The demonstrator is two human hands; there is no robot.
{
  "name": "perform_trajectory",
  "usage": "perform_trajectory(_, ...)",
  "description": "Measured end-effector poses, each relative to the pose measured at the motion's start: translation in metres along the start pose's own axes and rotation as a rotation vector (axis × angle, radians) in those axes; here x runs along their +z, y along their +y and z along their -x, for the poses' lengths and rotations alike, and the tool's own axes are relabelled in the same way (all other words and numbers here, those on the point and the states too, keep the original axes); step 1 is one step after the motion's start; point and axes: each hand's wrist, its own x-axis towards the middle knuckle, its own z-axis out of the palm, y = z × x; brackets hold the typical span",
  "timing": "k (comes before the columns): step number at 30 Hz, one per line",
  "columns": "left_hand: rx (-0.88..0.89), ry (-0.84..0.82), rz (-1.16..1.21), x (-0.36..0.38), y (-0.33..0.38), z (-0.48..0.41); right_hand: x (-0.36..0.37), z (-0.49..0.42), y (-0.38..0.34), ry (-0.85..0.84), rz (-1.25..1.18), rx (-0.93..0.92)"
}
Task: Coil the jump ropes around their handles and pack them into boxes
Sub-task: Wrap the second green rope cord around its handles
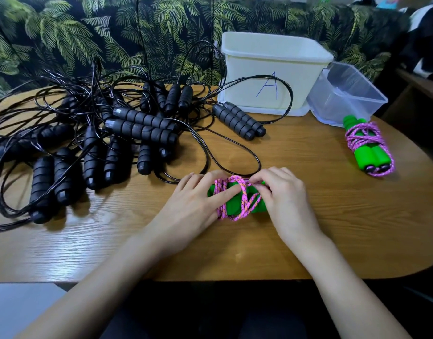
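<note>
A jump rope with green handles (234,206) and pink braided cord (243,200) lies on the wooden table (333,216) in front of me. My left hand (193,204) holds its left end, with the index finger laid across the cord coils. My right hand (282,194) pinches a loop of the pink cord at the top of the bundle. A second green-and-pink rope (368,146), fully coiled, lies at the right. A white box marked "A" (271,74) and a clear plastic box (345,94) stand at the back right.
A tangle of several black jump ropes with foam handles (100,138) covers the left half of the table. One black pair (238,119) lies before the white box, its cord looping toward my hands. A leaf-print sofa is behind the table.
</note>
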Motion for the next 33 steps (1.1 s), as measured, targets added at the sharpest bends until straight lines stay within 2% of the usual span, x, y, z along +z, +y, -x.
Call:
perform_trajectory(2,0.004,0.014,-0.004,0.0,0.001,0.001,-0.001,0.0,0.001,-0.005,-0.066,0.008)
perform_trajectory(6,-0.008,0.012,0.047,-0.002,0.003,-0.001,-0.003,0.001,-0.004,-0.065,-0.339,0.26)
perform_trajectory(11,-0.103,-0.048,0.444,-0.014,-0.006,-0.011,0.006,0.006,-0.003,0.005,-0.217,0.164)
perform_trajectory(15,-0.247,-0.004,0.649,-0.021,-0.002,-0.019,0.009,0.008,-0.003,0.023,-0.31,0.193)
perform_trajectory(17,-0.311,-0.001,0.685,-0.021,0.003,-0.022,0.011,0.009,-0.008,0.049,-0.382,0.24)
perform_trajectory(20,-0.301,0.055,0.638,-0.018,0.005,-0.025,0.012,0.01,-0.013,0.066,-0.505,0.329)
perform_trajectory(23,-0.371,0.064,0.66,-0.015,0.007,-0.027,0.011,0.01,-0.014,0.05,-0.54,0.353)
perform_trajectory(28,-0.425,0.04,0.681,-0.017,0.015,-0.029,0.012,0.013,-0.01,0.022,-0.466,0.285)
perform_trajectory(33,-0.511,0.102,0.712,-0.015,0.02,-0.033,0.01,0.02,-0.005,0.036,-0.027,-0.108)
